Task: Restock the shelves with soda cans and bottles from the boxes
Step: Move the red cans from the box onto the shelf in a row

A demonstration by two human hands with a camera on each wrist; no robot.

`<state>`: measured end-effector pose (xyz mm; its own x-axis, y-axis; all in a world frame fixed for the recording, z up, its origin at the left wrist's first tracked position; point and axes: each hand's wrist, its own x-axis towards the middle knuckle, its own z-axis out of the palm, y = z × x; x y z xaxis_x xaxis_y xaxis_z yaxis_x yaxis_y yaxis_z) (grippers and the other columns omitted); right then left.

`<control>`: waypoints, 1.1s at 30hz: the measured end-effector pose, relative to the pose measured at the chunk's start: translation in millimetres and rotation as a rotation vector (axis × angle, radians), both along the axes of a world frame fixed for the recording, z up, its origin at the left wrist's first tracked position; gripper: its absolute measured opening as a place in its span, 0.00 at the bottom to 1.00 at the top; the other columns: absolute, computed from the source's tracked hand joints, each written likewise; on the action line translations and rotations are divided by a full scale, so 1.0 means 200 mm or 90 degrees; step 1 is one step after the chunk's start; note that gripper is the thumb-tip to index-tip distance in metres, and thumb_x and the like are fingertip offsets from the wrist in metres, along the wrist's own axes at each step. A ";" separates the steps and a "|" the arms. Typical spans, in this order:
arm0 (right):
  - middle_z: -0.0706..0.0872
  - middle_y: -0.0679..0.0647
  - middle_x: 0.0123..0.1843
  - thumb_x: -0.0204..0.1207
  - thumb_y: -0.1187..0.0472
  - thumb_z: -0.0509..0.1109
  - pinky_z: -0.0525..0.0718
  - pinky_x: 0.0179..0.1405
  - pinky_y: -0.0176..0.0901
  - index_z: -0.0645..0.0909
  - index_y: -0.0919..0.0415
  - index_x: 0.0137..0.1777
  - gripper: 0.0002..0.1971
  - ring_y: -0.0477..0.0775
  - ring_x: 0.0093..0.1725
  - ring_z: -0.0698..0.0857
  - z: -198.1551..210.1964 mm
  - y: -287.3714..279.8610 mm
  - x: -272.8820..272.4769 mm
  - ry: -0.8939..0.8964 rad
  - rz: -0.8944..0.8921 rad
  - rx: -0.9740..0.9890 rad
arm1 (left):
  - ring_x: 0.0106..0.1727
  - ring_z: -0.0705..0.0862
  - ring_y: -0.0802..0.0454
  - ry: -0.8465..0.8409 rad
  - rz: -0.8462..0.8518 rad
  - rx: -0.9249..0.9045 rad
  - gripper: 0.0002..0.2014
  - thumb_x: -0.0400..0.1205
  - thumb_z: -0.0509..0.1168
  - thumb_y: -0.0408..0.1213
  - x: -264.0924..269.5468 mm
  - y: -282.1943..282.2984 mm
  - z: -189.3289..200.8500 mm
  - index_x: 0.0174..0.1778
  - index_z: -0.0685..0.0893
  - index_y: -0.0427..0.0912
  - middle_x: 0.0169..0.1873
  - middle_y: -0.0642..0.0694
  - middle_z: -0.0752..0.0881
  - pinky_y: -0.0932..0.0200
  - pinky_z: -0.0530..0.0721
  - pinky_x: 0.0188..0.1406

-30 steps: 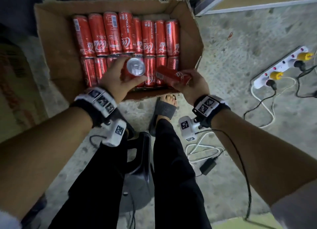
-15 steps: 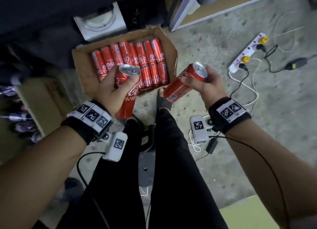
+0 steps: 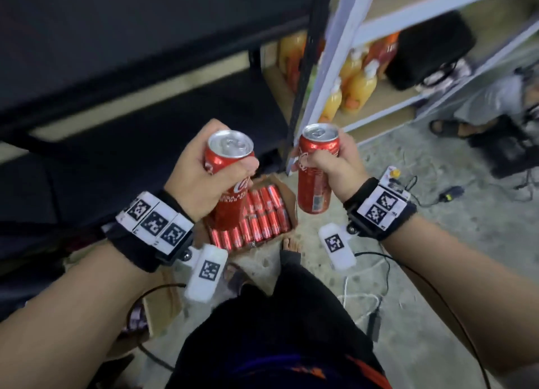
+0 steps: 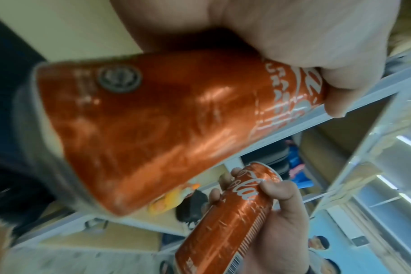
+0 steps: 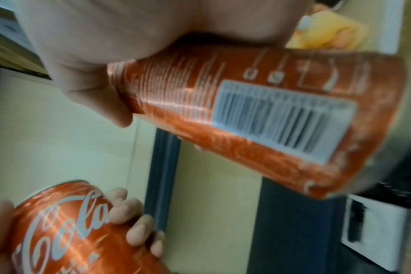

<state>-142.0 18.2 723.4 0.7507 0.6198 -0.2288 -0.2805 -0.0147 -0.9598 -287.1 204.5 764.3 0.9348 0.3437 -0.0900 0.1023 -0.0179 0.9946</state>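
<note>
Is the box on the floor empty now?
No. The cardboard box still holds rows of red cans lying on their sides, seen from the head view.

Head view looks steeply down from above; both wrist views look up close, sharing both cans.

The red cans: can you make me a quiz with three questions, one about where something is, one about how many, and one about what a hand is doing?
1. Where is the cardboard box of cans?
A. on a shelf
B. on the floor below the hands
C. on a stool

2. How many red cans are held up?
A. one
B. two
C. four

3. What is the right hand doing?
A. hanging open
B. pressing the floor
C. gripping a can

Answers: 1 B, the box sits on the concrete by the foot. 2 B, the left hand holds the left can, the right holds the right can. 3 C, its fingers wrap the can.
</note>
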 end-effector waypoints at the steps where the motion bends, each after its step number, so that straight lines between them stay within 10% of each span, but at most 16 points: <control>1: 0.86 0.63 0.38 0.55 0.63 0.75 0.87 0.41 0.50 0.78 0.72 0.53 0.25 0.63 0.37 0.86 0.09 0.02 0.02 -0.017 0.013 0.024 | 0.36 0.86 0.34 -0.024 -0.001 -0.003 0.22 0.73 0.76 0.45 0.01 0.01 0.08 0.49 0.73 0.35 0.38 0.28 0.82 0.41 0.86 0.39; 12: 0.86 0.67 0.38 0.56 0.63 0.75 0.86 0.45 0.65 0.79 0.65 0.44 0.16 0.66 0.38 0.86 0.74 0.30 0.33 -0.288 0.200 0.147 | 0.33 0.85 0.28 -0.166 0.167 0.124 0.23 0.72 0.73 0.43 0.02 0.12 0.69 0.52 0.76 0.28 0.35 0.26 0.82 0.40 0.87 0.39; 33: 0.89 0.63 0.51 0.63 0.55 0.79 0.86 0.58 0.60 0.80 0.56 0.56 0.21 0.67 0.52 0.88 1.23 1.18 0.26 -0.427 0.295 0.158 | 0.50 0.80 0.33 -0.286 0.318 0.180 0.24 0.64 0.69 0.38 -0.28 0.98 1.00 0.57 0.75 0.44 0.51 0.32 0.80 0.35 0.80 0.53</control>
<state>-89.7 254.6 969.9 0.3363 0.8714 0.3571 0.3316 0.2454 -0.9109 -343.3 400.1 964.1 0.5858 0.6930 0.4203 -0.2512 -0.3378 0.9071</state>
